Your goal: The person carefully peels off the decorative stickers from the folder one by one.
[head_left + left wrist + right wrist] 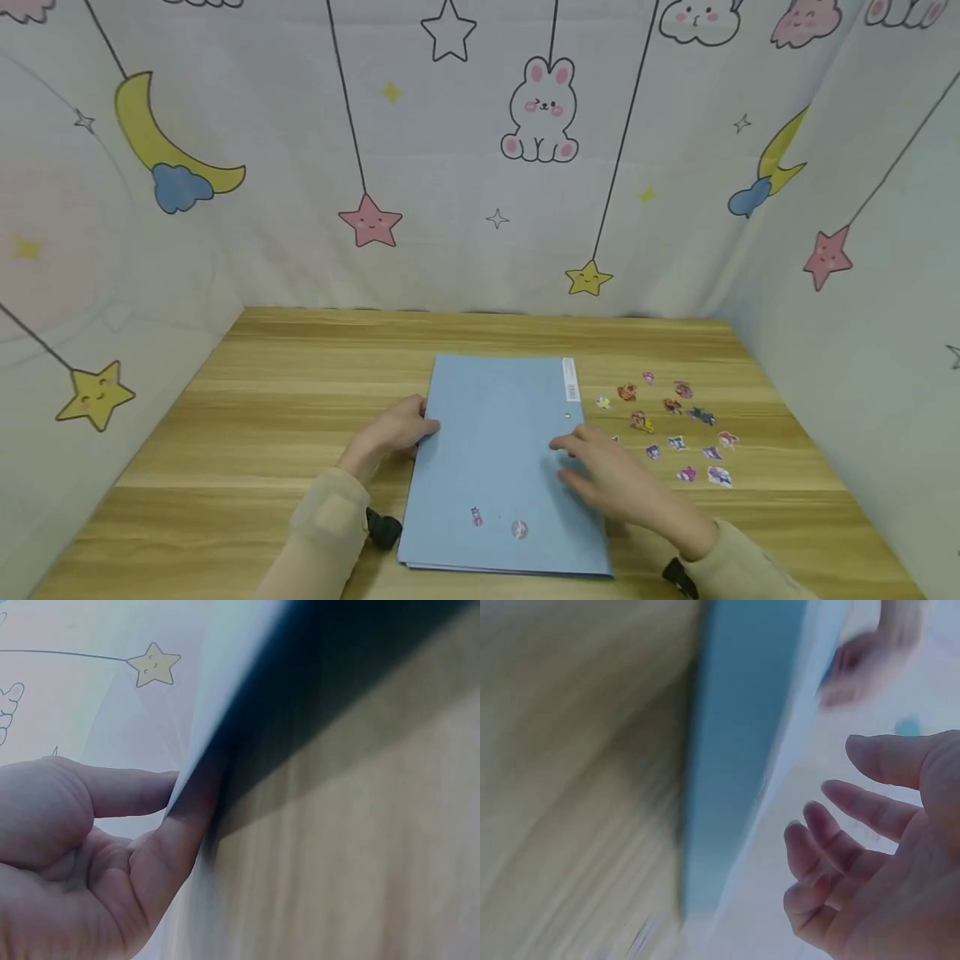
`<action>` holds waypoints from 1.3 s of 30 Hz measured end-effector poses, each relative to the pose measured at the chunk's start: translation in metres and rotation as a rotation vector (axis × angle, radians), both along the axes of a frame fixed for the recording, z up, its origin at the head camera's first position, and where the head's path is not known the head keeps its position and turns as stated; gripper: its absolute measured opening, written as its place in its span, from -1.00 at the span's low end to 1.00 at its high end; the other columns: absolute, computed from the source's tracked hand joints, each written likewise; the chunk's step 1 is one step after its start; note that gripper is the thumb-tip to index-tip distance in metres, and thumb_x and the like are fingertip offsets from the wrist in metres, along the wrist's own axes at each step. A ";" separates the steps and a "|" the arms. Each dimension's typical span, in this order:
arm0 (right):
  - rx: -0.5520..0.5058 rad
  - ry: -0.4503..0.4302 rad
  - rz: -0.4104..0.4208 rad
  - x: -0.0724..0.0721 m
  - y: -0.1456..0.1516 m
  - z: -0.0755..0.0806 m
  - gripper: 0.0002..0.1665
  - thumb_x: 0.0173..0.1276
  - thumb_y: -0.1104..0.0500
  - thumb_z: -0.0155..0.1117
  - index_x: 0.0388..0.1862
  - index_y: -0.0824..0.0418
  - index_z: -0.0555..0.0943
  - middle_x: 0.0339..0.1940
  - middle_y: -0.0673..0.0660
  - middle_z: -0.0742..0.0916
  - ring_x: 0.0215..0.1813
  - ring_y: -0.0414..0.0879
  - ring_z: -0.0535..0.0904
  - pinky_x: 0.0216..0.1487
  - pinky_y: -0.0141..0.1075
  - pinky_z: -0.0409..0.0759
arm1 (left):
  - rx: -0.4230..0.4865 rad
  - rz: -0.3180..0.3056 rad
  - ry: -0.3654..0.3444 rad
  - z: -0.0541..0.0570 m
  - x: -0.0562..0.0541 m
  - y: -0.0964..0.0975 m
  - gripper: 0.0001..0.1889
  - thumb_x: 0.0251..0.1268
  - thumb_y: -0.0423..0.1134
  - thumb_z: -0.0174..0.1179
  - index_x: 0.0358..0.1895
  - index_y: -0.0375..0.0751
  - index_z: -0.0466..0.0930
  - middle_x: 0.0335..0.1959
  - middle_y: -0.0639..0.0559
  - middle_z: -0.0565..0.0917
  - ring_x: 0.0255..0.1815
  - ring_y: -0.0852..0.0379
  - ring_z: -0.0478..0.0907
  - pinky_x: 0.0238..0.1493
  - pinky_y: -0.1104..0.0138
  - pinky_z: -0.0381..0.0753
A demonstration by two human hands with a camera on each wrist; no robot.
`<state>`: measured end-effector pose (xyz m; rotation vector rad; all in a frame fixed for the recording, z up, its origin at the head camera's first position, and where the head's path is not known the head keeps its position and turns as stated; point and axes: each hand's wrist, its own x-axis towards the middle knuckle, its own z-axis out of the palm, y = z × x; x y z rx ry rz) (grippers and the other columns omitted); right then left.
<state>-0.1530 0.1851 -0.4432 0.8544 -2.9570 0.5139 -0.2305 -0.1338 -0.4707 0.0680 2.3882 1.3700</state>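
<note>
A blue folder [495, 467] lies on the wooden table, with a white barcode label [572, 379] at its upper right. Near its lower edge are a small purple sticker [477, 517] and a round sticker [520, 529]. My left hand [397, 429] pinches the folder's left edge; in the left wrist view the thumb [139, 793] is on one face and the fingers go behind. Over the folder's right side hovers my right hand [611, 471], fingers spread and loosely bent, holding nothing. The right wrist view shows that hand [885, 855] beside the folder's blue side [735, 765].
Several small cartoon stickers [672, 406] are scattered on the table [300, 375] to the right of the folder. A white curtain [450, 167] printed with stars, moons and a bunny hangs around the back and sides.
</note>
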 end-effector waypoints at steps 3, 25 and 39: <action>0.019 -0.002 0.110 0.006 -0.031 -0.002 -0.58 0.29 0.10 0.38 0.12 0.16 0.63 -0.11 0.02 0.62 -0.11 -0.14 0.51 -0.14 -0.23 0.54 | -0.011 -0.001 0.003 -0.001 -0.001 -0.001 -0.89 0.42 -0.35 0.10 -0.19 -0.34 0.40 -0.29 -0.17 0.48 -0.32 -0.01 0.49 -0.38 0.28 0.55; 0.190 -0.053 0.315 0.030 -0.077 -0.024 -0.45 0.33 -0.07 0.33 0.26 0.03 0.49 0.04 -0.03 0.50 -0.02 -0.18 0.34 -0.25 -0.33 0.34 | -0.001 -0.009 -0.002 0.002 -0.001 -0.001 -0.86 0.42 -0.37 0.08 -0.09 -0.40 0.42 -0.23 -0.19 0.51 -0.30 -0.01 0.51 -0.38 0.29 0.55; 0.199 -0.066 0.306 0.033 -0.084 -0.023 -0.49 0.35 -0.03 0.32 0.22 0.06 0.48 0.03 -0.04 0.49 -0.04 -0.19 0.33 -0.23 -0.36 0.38 | -0.014 -0.014 -0.007 0.000 -0.003 -0.001 -0.88 0.42 -0.37 0.09 -0.13 -0.38 0.42 -0.24 -0.19 0.51 -0.31 -0.01 0.50 -0.40 0.29 0.54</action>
